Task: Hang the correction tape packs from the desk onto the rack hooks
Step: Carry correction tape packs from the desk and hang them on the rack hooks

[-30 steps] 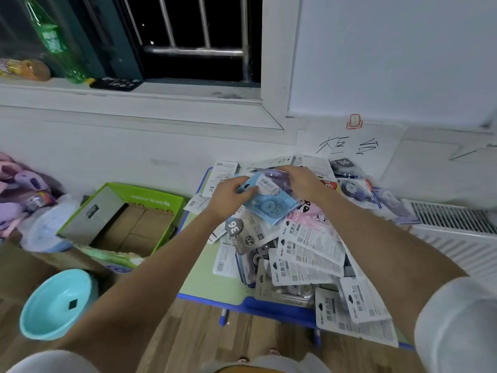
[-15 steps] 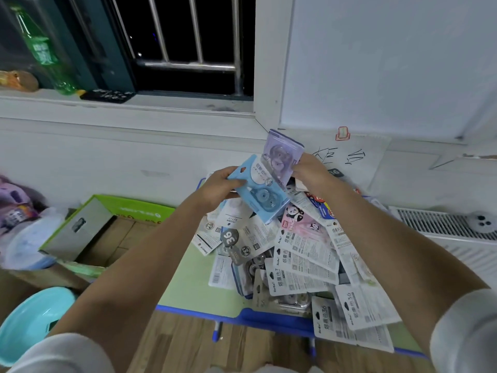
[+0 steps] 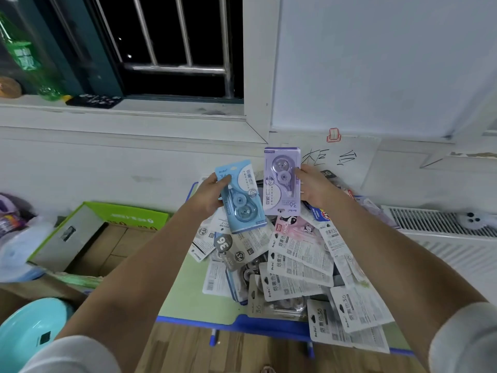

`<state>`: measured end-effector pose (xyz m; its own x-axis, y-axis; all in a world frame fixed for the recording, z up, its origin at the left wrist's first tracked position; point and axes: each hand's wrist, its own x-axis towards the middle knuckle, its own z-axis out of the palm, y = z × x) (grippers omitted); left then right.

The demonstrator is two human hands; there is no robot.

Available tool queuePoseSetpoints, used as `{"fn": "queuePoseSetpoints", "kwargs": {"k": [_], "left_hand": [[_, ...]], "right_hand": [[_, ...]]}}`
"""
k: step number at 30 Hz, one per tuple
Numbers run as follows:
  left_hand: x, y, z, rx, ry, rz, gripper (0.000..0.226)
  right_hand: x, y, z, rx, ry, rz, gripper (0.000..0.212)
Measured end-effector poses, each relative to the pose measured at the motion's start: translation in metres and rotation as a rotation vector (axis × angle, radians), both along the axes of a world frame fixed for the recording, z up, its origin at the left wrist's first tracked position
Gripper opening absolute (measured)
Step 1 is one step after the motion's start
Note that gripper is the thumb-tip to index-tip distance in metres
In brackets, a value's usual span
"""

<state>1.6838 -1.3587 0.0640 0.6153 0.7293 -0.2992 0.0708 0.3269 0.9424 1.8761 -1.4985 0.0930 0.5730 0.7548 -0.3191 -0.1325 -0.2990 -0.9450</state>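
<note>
My left hand (image 3: 208,196) grips a light blue correction tape pack (image 3: 242,196) by its left edge, held up above the desk. My right hand (image 3: 314,188) grips a purple correction tape pack (image 3: 281,181) by its right edge, upright and side by side with the blue one. Below them a heap of several correction tape packs (image 3: 293,265) covers the small green desk (image 3: 185,297) with its blue rim. No rack or hooks show in the head view.
An open green cardboard box (image 3: 88,238) stands left of the desk, with a turquoise basin (image 3: 29,332) on the floor in front of it. A white radiator (image 3: 441,224) is at the right. Bottles (image 3: 24,55) stand on the window sill.
Both hands have lifted and drawn apart. The purple pack has come away from the blue one and now stands upright in my right hand.
</note>
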Motion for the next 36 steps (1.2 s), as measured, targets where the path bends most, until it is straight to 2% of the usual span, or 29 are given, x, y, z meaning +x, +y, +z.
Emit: {"fn": "queuePoseSetpoints", "kwargs": {"k": [3, 10, 16, 20, 24, 25, 29, 32, 34, 36], "left_hand": [[0.002, 0.006, -0.003, -0.036, 0.000, 0.027, 0.018], [0.011, 0.001, -0.007, -0.069, 0.034, -0.010, 0.015], [0.012, 0.001, -0.013, -0.121, 0.025, -0.039, 0.019], [0.012, 0.003, -0.014, -0.117, 0.034, -0.054, 0.009], [0.012, 0.006, -0.014, -0.079, 0.061, -0.067, 0.007], [0.012, 0.007, -0.014, -0.070, 0.067, -0.072, 0.007], [0.010, 0.010, -0.015, -0.052, 0.073, -0.060, 0.015], [0.009, 0.012, -0.015, -0.055, 0.070, -0.036, 0.022], [0.009, 0.012, -0.015, -0.069, 0.063, -0.018, 0.015], [0.009, 0.012, -0.016, -0.089, 0.047, -0.007, 0.007]], "right_hand": [[0.008, 0.002, -0.008, -0.067, -0.058, -0.031, 0.032], [-0.011, 0.008, -0.015, -0.021, 0.052, 0.035, 0.049], [-0.013, 0.011, -0.026, 0.014, 0.015, 0.108, 0.005], [-0.005, 0.012, -0.024, -0.036, -0.053, 0.121, 0.005], [0.001, 0.013, -0.020, -0.063, -0.070, 0.182, 0.037], [0.002, 0.013, -0.017, -0.064, -0.068, 0.204, 0.038], [0.008, 0.011, -0.002, 0.041, 0.018, 0.151, 0.015], [0.014, 0.009, 0.002, 0.192, 0.143, 0.048, 0.024], [0.013, 0.009, 0.001, 0.275, 0.237, -0.046, 0.033], [0.010, 0.009, -0.004, 0.331, 0.329, -0.162, 0.053]]}}
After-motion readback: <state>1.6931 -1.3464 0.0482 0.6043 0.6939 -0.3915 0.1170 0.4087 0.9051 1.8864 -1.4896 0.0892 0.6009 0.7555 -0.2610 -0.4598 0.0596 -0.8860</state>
